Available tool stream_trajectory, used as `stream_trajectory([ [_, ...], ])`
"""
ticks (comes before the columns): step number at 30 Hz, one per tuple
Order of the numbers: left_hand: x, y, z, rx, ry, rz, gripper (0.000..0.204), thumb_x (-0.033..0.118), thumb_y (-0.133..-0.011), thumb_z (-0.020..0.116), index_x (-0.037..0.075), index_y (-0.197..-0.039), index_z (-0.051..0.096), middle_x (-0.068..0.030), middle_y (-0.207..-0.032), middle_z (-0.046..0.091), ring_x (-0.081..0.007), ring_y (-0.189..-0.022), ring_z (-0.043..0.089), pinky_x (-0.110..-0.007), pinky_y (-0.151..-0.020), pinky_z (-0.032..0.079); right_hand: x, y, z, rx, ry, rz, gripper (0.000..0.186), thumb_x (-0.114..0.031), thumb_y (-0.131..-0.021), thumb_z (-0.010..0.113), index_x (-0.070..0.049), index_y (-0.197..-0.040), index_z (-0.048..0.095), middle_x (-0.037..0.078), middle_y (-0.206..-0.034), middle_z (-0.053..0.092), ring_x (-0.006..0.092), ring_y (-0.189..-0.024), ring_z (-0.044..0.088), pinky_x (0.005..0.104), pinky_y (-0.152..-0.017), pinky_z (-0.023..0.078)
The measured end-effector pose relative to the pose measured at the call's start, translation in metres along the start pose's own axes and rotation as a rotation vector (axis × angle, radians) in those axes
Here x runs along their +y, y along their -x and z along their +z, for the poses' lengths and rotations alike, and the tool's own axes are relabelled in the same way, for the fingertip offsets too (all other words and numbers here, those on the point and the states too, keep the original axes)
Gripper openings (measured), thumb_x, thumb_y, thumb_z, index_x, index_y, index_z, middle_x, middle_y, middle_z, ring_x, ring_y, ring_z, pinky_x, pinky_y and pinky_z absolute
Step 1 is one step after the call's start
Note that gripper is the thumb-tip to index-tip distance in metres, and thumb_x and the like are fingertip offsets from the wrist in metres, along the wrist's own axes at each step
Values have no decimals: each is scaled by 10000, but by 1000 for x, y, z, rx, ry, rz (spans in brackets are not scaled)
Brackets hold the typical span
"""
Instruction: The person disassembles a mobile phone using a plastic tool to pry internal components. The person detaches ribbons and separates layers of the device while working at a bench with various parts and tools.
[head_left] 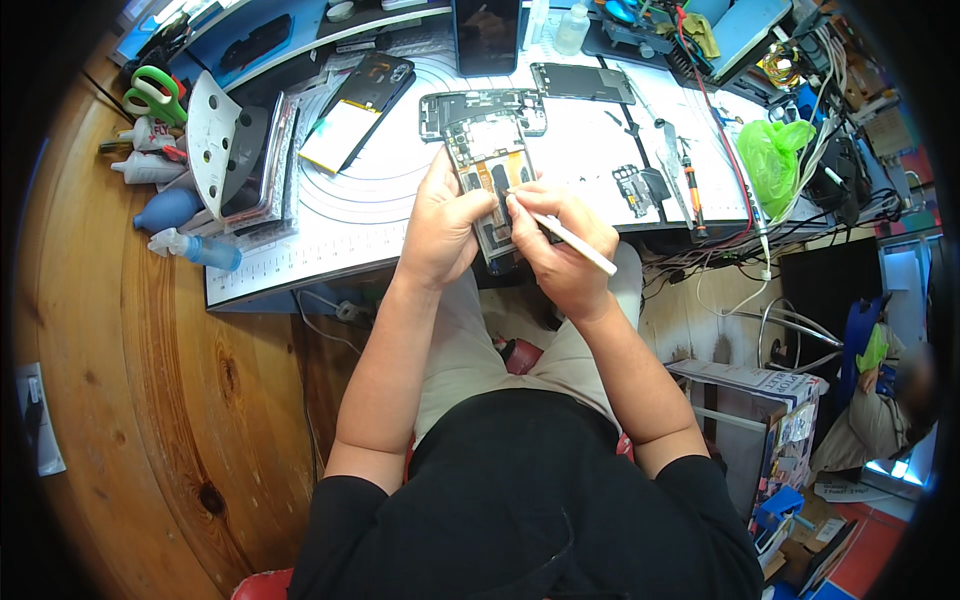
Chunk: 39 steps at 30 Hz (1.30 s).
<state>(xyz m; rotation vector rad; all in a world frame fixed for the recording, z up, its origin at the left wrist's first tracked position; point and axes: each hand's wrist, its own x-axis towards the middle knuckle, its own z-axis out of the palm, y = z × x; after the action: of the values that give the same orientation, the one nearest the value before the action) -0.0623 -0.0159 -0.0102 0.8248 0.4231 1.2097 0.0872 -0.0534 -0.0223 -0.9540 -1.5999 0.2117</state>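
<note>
Right hand (565,240): your thumb and index finger pinch together with no visible gap, gripping a white pen-shaped tool (585,250); its rear end slants back toward you and to the right.
Left hand (438,240): your thumb lies over the left edge of the opened phone (488,172); your other fingers curl behind it, mostly hidden; the grip is closed on the phone.
Opened phone: it sits between your two hands, inner side up; its long axis runs away from you, the far end leaning slightly left of your fingers.
Tool tip: it points left and away from your right fingertips, at the phone's lower half; your left thumb is just across from it; you cannot tell whether the tip touches.
Nearer hand: your left is on the phone; your right is just beside its right edge.
Phone frame (500,100): it lies crosswise beyond your fingers, partly behind the held phone's far end.
Dark panel (585,82): beyond your right fingers, to the right.
Small circuit part (632,190): right of your right fingers; the orange-and-black screwdriver (692,190) is farther right.
Spray bottle (205,250): well left of your left fingers.
</note>
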Motion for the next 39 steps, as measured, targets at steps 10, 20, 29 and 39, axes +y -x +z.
stream_trajectory([
  [10, -1, -3, -1, -8, 2, 5, 597, -166, -826, 482, -20, -1403, 428, -155, -1291, 631, -233, -1168, 659, -375, -1020, 540, -10, -7, -2, -37, 42, 27, 137, 56, -803, 758, 31, -930, 713, 162, -924, 757, 250, -850, 755, 344, -858, 582],
  [20, -4, -3, -1, 22, 10, 14, 606, -179, -825, 468, -15, -1406, 428, -159, -1301, 629, -239, -1171, 665, -379, -1019, 549, -17, -12, -2, -81, 114, 46, 122, 54, -774, 753, 27, -862, 672, 158, -866, 743, 257, -775, 751, 350, -822, 592],
  [29, -3, -3, 3, 23, -8, 12, 583, -159, -823, 406, -36, -1392, 399, -232, -1284, 621, -333, -1164, 677, -450, -986, 593, -20, -2, -7, -60, 71, 22, 133, 50, -743, 716, -8, -810, 618, 133, -766, 670, 297, -638, 654, 363, -614, 526],
  [39, -5, -4, -1, 10, 1, 1, 602, -163, -808, 418, -54, -1399, 389, -260, -1292, 611, -366, -1171, 670, -485, -1005, 578, -24, 13, -18, -123, 63, 88, 129, 65, -790, 740, 27, -889, 666, 134, -875, 740, 174, -696, 699, 283, -654, 562],
])
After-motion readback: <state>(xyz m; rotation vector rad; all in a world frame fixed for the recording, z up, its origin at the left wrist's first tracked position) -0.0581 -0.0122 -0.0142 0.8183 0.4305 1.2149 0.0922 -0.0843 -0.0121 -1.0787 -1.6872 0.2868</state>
